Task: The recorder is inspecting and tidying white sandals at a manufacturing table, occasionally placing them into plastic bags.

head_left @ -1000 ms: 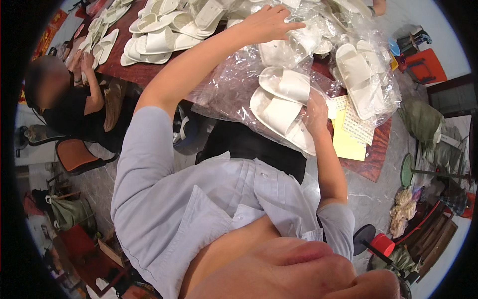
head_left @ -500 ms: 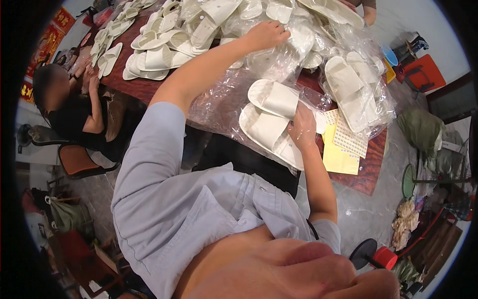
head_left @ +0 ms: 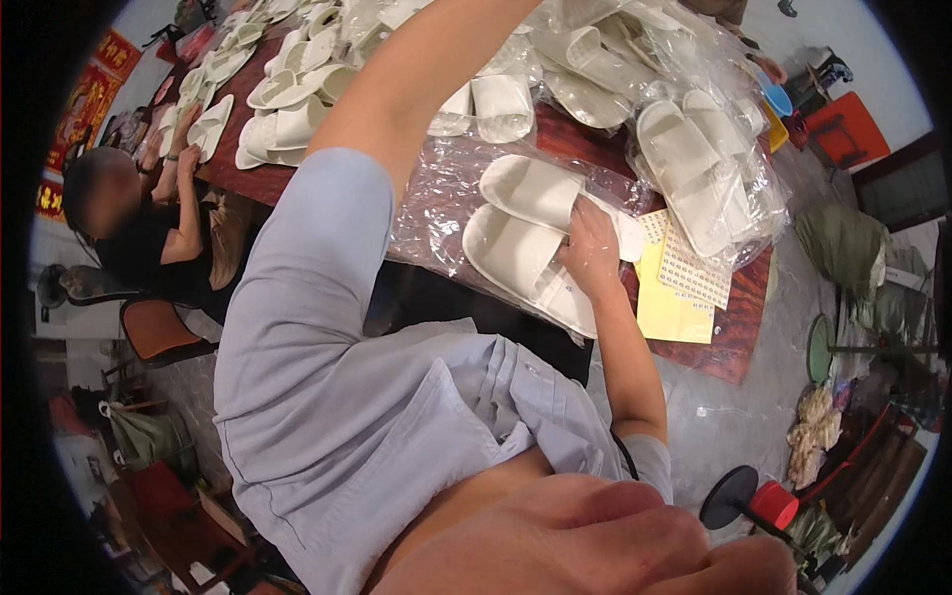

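A pair of cream-white slippers lies side by side at the table's near edge, on clear plastic film. My right hand lies over the pair just behind the straps, fingers curled on the slippers and partly hidden by the upper strap. My left arm stretches forward across the table over the slipper pile, and its hand is beyond the top edge of the picture. Right of my right hand lie yellow and white sticker sheets. Another slipper pair in a clear bag sits behind them.
Slippers, many in plastic film, are heaped over the far part of the dark red table. A co-worker in black sits at the left, hands on slippers. Another person's hand shows at the far right. A red stool stands on the floor.
My left hand has moved forward and out of the picture, and the bagged slippers and film beneath it have shifted. My right hand stays on the slipper pair.
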Demonstrator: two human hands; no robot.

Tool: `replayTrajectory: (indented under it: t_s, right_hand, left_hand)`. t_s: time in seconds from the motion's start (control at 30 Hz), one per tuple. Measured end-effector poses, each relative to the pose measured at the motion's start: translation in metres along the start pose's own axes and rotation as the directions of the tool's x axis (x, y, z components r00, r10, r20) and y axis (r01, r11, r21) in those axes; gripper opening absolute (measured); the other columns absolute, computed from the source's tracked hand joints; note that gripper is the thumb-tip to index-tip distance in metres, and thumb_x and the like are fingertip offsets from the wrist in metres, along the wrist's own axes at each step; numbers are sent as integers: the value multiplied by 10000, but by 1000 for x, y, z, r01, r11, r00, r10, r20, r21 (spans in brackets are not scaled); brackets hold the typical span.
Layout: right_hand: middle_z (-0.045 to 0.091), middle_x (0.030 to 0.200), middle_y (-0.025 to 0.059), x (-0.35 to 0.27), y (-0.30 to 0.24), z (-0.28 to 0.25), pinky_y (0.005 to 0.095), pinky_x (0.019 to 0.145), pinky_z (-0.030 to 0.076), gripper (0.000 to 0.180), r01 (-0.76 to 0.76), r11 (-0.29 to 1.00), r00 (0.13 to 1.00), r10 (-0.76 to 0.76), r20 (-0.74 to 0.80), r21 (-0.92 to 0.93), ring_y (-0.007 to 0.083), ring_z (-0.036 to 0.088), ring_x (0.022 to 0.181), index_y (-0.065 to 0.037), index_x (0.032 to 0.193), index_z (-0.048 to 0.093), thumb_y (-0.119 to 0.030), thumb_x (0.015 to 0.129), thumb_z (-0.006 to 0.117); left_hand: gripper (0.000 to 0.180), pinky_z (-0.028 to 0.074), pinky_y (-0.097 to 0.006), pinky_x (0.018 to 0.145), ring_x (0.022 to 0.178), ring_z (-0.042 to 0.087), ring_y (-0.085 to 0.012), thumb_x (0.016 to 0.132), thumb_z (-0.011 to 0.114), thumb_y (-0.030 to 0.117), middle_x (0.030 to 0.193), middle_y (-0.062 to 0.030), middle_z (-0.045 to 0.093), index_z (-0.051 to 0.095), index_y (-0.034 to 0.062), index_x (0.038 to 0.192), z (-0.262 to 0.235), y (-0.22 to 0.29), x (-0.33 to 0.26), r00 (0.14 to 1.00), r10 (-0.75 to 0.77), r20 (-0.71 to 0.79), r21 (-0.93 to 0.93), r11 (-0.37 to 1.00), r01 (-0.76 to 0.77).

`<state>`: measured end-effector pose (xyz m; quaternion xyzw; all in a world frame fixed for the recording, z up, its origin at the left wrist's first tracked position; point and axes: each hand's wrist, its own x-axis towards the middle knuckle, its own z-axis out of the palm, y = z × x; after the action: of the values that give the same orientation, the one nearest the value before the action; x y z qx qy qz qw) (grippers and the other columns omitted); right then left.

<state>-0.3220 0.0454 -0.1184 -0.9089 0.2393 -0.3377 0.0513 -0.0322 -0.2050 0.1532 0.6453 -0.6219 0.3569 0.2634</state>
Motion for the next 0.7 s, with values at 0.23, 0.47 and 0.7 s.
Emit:
replayTrajectory:
  t_s: [0.23,0.47,0.7]
  right_hand:
    - [621,1322,207,2,1,3,467,1062,461,539,-7,1000,998,6,68,9,378,562,1293,2,1171,646,-64,648,761]
    - [618,1316,221,0,4,9,506,1021,486,414,30,999,997,-32,70,29,392,575,1272,-37,1063,675,-58,655,740]
    - [631,1346,184,0,2,4,481,1062,467,406,39,999,991,-42,131,23,353,559,1321,-30,1100,683,-28,696,727]
  left_hand:
    - [565,559,-521,918,1053,707,-412,910,682,307,1153,-256,718,554,45,1394,89,78,-41,915,-157,371,-236,937,256]
    - [706,515,-486,1012,1154,639,-466,905,721,414,1228,-304,674,508,45,1468,-12,82,-71,949,203,242,-450,890,-76]
    - [350,558,-410,901,999,714,-335,974,637,189,1180,-212,726,678,-18,1253,-158,39,-197,862,285,419,-730,670,133]
